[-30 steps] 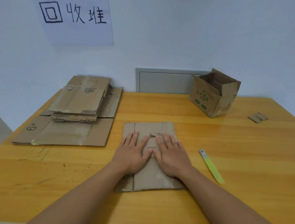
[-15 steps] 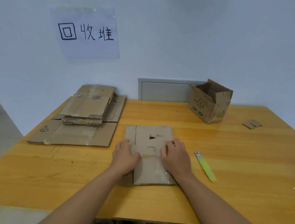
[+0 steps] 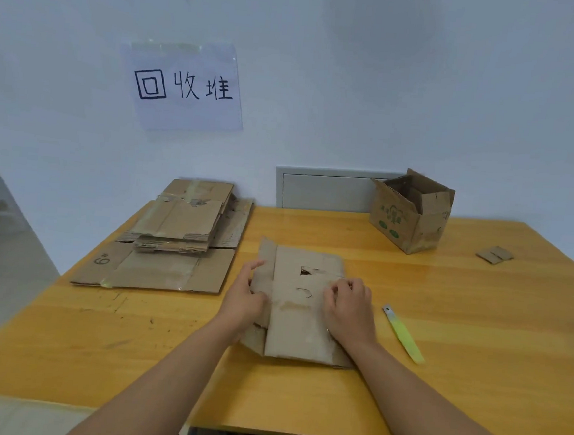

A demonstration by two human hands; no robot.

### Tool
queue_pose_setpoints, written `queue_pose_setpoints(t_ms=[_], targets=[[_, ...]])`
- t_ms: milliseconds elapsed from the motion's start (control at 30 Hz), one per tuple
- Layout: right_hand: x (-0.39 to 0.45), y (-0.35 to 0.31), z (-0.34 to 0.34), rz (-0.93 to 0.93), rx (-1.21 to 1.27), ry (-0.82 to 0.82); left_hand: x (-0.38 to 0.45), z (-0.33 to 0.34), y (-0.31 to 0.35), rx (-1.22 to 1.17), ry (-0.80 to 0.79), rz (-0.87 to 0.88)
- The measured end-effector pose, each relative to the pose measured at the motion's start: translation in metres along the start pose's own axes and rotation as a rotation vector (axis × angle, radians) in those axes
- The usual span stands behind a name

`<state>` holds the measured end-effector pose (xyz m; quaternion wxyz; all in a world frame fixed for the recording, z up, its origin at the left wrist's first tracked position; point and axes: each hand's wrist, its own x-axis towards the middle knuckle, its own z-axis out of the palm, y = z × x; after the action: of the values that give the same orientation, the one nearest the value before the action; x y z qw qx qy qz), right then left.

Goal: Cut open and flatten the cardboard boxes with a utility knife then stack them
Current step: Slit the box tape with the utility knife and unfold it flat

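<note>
both hands, left point(image 3: 243, 299) and right point(image 3: 349, 306), are curling round the side edges of the flattened brown cardboard box point(image 3: 299, 321) lying mid-desk point(image 3: 473, 369), probably readying a lift onto the flattened cardboard stack point(image 3: 170, 242).

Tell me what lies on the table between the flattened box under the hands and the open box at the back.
Nothing: the head view shows only bare tabletop between the flattened box and the open box.

The left hand point(image 3: 243, 299) covers part of the left edge of the flattened box point(image 3: 301, 307), and the right hand point(image 3: 348, 309) covers its right edge. The green print on the open box point(image 3: 411, 215) is too small to read. The desk point(image 3: 475, 335) is cut off at the right and near edges.
</note>
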<state>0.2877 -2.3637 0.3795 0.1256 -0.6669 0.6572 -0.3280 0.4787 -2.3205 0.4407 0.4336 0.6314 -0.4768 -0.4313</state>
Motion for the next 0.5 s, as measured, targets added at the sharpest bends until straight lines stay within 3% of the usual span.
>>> queue_pose_setpoints(t_ms=[133, 300, 500], targets=[[0.003, -0.018, -0.016, 0.062, 0.275, -0.137, 0.015, -0.025, 0.005, -0.092, 0.073, 0.054], [0.011, -0.06, -0.023, 0.14, 0.756, -0.326, 0.032, -0.068, 0.022, -0.4, 0.088, 0.084], [0.038, -0.104, 0.004, 0.009, 0.619, -0.2, 0.039, -0.123, 0.016, -0.251, 0.113, 0.144]])
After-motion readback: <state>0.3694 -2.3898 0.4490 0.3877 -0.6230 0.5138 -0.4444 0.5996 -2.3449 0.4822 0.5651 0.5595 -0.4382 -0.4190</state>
